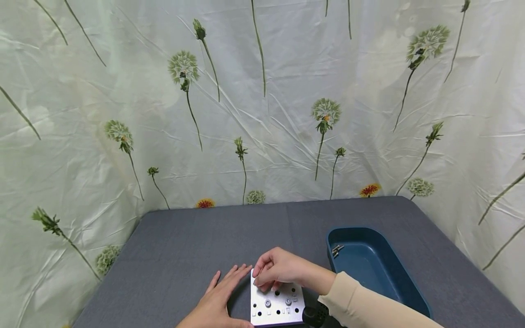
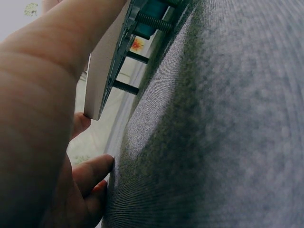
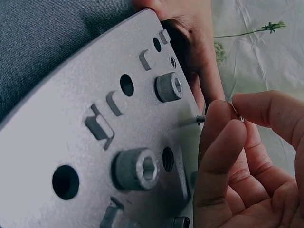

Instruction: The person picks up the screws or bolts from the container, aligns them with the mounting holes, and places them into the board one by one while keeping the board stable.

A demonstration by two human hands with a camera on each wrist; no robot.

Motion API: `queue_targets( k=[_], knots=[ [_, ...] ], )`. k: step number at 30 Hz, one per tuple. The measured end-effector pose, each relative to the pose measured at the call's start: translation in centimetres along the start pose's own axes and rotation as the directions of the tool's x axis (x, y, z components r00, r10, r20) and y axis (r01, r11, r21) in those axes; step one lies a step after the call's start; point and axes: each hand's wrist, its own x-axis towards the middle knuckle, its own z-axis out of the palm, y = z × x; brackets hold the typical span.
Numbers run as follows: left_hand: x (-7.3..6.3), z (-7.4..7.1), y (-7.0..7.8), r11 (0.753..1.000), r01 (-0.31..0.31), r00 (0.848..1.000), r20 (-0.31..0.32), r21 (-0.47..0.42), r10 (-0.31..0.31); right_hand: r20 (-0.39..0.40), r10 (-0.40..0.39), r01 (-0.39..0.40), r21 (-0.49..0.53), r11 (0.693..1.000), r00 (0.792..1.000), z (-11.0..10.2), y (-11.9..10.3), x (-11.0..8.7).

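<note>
- Silver, flat, hole-drilled metal plate (image 1: 278, 303): I see it above the grey cloth-covered counter (image 1: 197, 246), dark threaded shanks (image 2: 126, 87) jutting beneath.
- The right hand (image 1: 283, 269) pinches a slim metal screw (image 3: 201, 119) in narrowed fingers near the plate's far-left corner; from here I can't tell whether its tip touches.
- The left hand (image 1: 219, 300) spreads its fingers wide along the plate's left side.
- Two thick grey socket-head bolts (image 3: 137, 169) stand in the plate.
- Right of it, I find a rounded blue tray (image 1: 369, 262) holding small metal pieces (image 1: 337, 250).

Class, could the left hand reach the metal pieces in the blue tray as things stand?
Probably not directly: the right hand and forearm lie between the left hand and the metal pieces.
</note>
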Motion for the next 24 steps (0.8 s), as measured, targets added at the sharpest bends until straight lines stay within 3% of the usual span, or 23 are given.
queue_targets(
  k=[13,24],
  knots=[
    [-0.2,-0.09,0.06,0.997,-0.055,0.998,-0.016,0.046,0.055,0.024,-0.004,0.003,0.024,1.0,1.0,0.33,0.1,0.07],
    [-0.3,0.09,-0.46,0.997,-0.068,0.997,-0.022,0.023,0.069,0.035,0.018,-0.02,0.045,0.999,0.999,-0.02,-0.13,-0.28]
  ],
)
